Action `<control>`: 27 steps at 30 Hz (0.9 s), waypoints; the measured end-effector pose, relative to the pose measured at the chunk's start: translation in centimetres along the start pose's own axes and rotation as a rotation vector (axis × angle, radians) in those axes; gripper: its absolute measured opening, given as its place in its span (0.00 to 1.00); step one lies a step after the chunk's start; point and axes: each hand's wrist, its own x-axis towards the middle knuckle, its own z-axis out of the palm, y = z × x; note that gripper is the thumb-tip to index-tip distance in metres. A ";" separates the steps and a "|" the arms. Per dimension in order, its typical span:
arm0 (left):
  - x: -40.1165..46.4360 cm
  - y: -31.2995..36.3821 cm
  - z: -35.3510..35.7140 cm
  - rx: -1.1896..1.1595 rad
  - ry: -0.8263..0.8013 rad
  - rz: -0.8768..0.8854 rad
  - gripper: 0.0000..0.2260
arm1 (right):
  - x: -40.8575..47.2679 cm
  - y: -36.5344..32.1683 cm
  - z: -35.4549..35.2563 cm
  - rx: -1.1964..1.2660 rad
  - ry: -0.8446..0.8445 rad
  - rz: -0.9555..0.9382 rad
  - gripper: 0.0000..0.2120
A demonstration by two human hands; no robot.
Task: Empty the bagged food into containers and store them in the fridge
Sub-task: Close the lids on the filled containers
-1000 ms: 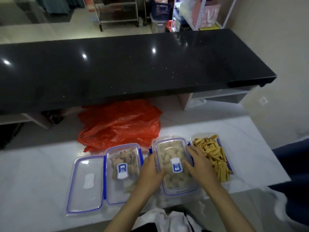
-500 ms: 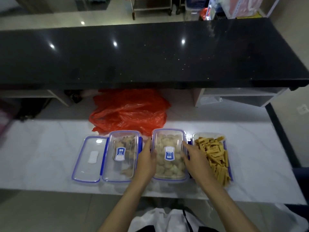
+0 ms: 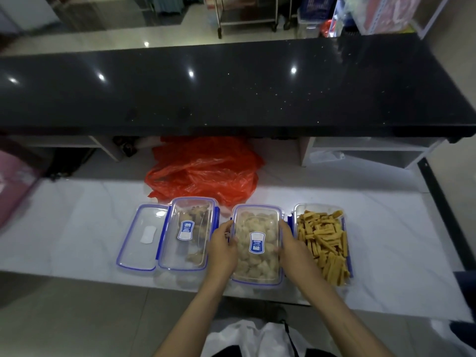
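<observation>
**A:** ok so what's on the desk [image 3: 77,228] right now?

**B:** The landmark is the middle box [image 3: 257,256], the clear one with blue trim, a lid on top and a blue sticker on that lid. It's full of pale round food lumps and sits near the desk's front edge. Both hands are on it. The left hand [image 3: 222,249] is against its left long side with the fingers [image 3: 228,228] curled round the rim and clip there. The right hand [image 3: 292,247] is on its right long side, fingers wrapped over that edge, so it's gripped from both sides.

**A:** and the others?

**B:** Just left of the middle box is a second lidded box [image 3: 189,233], same blue trim and sticker, with darker brownish pieces inside. Further left again, touching that one, a spare lid [image 3: 141,238] lies flat on the desk. Just right of the middle box is the open box [image 3: 322,243], no lid on it, piled with yellow-orange sticks that look like fries or cut tofu, can't tell which.

**A:** bags?

**B:** A crumpled red plastic bag [image 3: 206,171] lies behind the middle box, partly under the overhang of a black counter [image 3: 231,86] that runs across above the desk. Can't tell if anything's inside the bag.
</observation>
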 end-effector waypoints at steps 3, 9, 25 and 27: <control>-0.3 0.2 0.2 -0.022 -0.079 -0.027 0.23 | 0.0 -0.2 0.4 -0.053 -0.042 0.012 0.40; 0.1 -1.2 0.5 -0.028 -0.150 -0.065 0.21 | 0.6 0.1 1.1 0.061 -0.060 0.042 0.27; -1.2 -2.5 1.0 -0.042 0.217 0.060 0.12 | -0.4 -0.3 1.5 0.257 -0.071 0.068 0.34; -0.7 -3.0 0.7 -0.018 0.205 0.062 0.12 | 0.1 0.2 1.9 0.239 -0.070 0.119 0.34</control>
